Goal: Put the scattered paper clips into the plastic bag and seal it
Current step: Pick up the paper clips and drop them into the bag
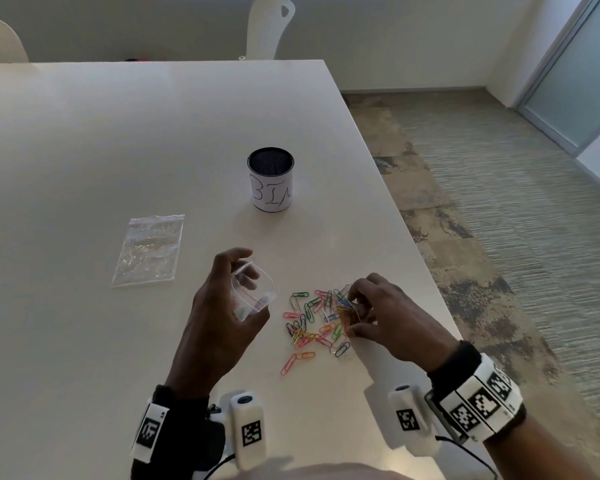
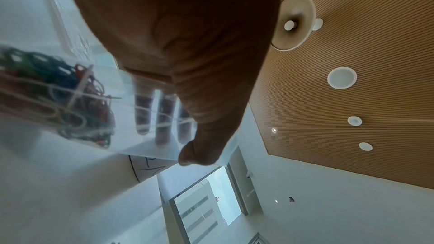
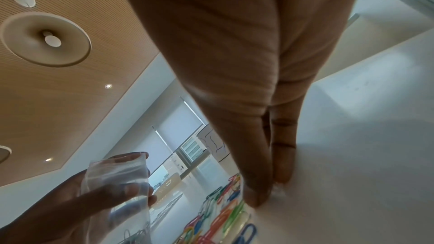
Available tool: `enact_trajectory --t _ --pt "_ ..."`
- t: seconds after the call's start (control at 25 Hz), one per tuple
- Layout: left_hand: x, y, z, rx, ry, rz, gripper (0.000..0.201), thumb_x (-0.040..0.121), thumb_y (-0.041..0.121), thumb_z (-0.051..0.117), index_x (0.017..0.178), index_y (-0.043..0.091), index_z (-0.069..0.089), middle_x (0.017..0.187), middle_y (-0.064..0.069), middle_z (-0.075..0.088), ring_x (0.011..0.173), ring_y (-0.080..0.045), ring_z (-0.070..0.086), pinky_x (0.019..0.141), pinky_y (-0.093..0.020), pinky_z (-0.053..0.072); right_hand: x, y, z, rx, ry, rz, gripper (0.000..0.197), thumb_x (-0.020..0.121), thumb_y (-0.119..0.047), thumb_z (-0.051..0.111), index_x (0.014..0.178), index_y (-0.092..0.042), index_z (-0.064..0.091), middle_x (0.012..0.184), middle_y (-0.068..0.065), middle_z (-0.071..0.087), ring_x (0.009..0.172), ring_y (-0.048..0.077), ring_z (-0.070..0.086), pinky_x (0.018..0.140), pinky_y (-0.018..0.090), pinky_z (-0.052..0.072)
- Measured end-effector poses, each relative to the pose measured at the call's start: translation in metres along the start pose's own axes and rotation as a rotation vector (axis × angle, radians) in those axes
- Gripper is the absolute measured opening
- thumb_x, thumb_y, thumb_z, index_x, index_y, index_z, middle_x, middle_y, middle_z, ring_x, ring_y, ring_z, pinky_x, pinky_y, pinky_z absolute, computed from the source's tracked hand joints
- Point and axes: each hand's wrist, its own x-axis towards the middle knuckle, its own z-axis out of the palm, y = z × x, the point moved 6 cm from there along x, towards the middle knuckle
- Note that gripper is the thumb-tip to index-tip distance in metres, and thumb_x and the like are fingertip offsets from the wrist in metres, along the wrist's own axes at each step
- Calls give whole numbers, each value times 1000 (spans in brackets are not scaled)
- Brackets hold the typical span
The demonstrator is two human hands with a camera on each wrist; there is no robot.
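My left hand (image 1: 234,289) holds a small clear plastic bag (image 1: 255,292) just above the white table (image 1: 84,150), mouth spread open, fingers curled round it. Several coloured clips (image 2: 70,99) lie in the bag's bottom. A heap of coloured paper clips (image 1: 312,320) lies on the table right of the bag. My right hand (image 1: 355,311) is down on the heap's right side, fingertips bunched round a clump of clips (image 1: 347,308). In the right wrist view the fingertips (image 3: 256,194) press at the clips (image 3: 225,216), with the bag (image 3: 117,183) to the left.
A second clear zip bag (image 1: 149,251) lies flat to the left. A cup labelled "BIN" (image 1: 271,180) stands behind the heap. The table's right edge (image 1: 413,237) runs close to my right hand. A white chair (image 1: 269,27) stands at the far side.
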Motion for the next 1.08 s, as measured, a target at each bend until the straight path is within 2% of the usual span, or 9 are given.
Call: enact_trajectory --t 0.08,0.16,0.2,0.24,0.4,0.52,0.84,0.96,1.08 --pt "-1 0 -1 -4 5 1 73 82 11 85 139 29 44 113 12 65 109 -9 67 79 -29 60 0 -5 1 8 -13 -5 70 79 -37 87 136 -19 51 120 -6 46 102 13 55 92 25 51" --pt "-1 -1 -2 -7 10 -1 73 82 11 85 139 29 44 113 12 65 110 -10 67 80 -27 59 0 -9 3 1 -57 -3 105 69 -46 92 153 -22 33 134 -2 40 106 15 56 97 27 52" --pt "-2 -1 -2 -8 11 -2 73 82 11 85 139 29 44 113 12 65 110 -10 67 80 -27 60 1 -11 6 -30 -77 -9 115 66 -50 93 156 -24 28 137 -2 36 109 16 57 99 27 51" --pt "-2 -1 -3 -7 11 0 74 81 11 85 139 29 43 113 12 65 110 -9 67 79 -27 60 2 -12 8 -63 -86 -21 114 65 -52 93 156 -25 29 138 -2 34 112 17 57 101 27 50" --pt "-2 -1 -4 -11 17 6 74 81 11 85 139 29 43 113 12 64 109 -11 67 80 -30 61 7 -22 10 -86 -29 -80 67 80 -43 85 136 -25 53 126 -3 45 99 16 58 89 22 45" --pt "-1 -1 -4 -7 22 9 73 82 12 85 139 28 43 112 12 64 109 -10 67 80 -29 60 7 -29 10 -89 24 -116 43 89 -35 79 127 -25 61 117 -3 52 92 15 57 82 19 39" --pt "-2 0 -6 -27 36 6 72 82 9 85 138 30 44 112 12 65 107 -11 67 80 -39 62 13 -44 8 -179 87 -175 18 94 -25 71 109 -16 70 110 2 61 84 15 52 76 20 37" --pt "-3 0 -7 -18 39 14 72 82 9 85 138 30 43 112 11 65 106 -10 67 80 -35 61 17 -43 2 -133 105 -175 14 92 -26 76 103 -17 75 105 1 66 82 13 56 75 20 39" --pt "-3 0 -8 -31 40 9 72 82 9 85 137 31 44 111 11 64 107 -11 67 79 -33 61 21 -39 -8 -75 139 -182 10 92 -21 76 98 -14 80 97 2 73 75 7 60 68 9 41"
